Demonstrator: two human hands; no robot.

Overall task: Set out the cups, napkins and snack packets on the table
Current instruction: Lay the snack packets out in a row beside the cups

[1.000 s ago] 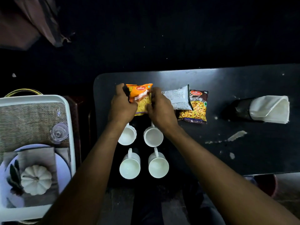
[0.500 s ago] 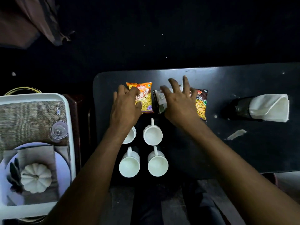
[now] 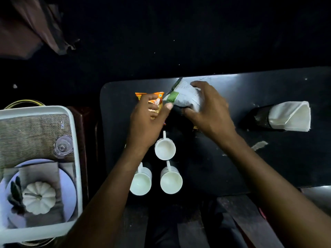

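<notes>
My right hand [image 3: 207,111] grips a silver-white snack packet [image 3: 186,96] with a green patch, lifted a little above the black table [image 3: 268,167]. My left hand [image 3: 145,122] rests on an orange snack packet [image 3: 155,102] that lies flat; its thumb touches the silver packet's corner. A third packet is almost fully hidden under my right hand. Three white cups show below the hands: one in the middle [image 3: 165,148] and two nearer me [image 3: 141,182], [image 3: 171,181]. My left wrist covers the spot of a fourth cup. White napkins [image 3: 291,116] sit in a black mesh holder [image 3: 259,118] at the right.
A white tray [image 3: 77,158] stands to the left of the table, holding a burlap mat, a clear glass [image 3: 63,146], a plate and a white pumpkin [image 3: 38,197]. A brown cloth hangs at the top left. Pale smears mark the table right of the cups.
My right hand has closed on the silver packet and lifted it off the table, covering the dark mixture packet. My left hand has stayed on the orange packet.
</notes>
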